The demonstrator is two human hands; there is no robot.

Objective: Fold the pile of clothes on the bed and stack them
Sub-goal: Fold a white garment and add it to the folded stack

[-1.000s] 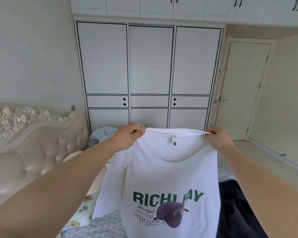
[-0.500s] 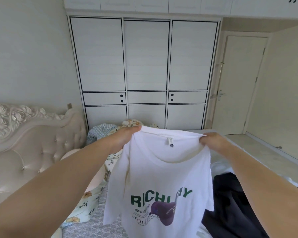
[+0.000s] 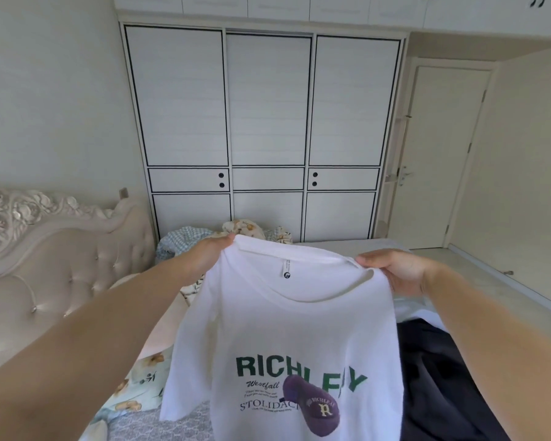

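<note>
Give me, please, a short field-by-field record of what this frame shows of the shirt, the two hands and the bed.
garment in hand: white T-shirt, printed front facing the camera, green lettering and a purple cap graphic
left hand: grips the shirt's shoulder at the collar
right hand: grips the other shoulder
shirt state: held up and spread, not yet folded
bed: dark garment lying at right; checked cloth and floral cloth at the far end
headboard: tufted, at left
background: white wardrobe, closed door

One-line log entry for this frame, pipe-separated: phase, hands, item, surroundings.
phase: shirt held up, unfolded | left hand: grips shoulder | right hand: grips other shoulder | item: white printed cotton T-shirt, hanging | dark garment on bed
</note>
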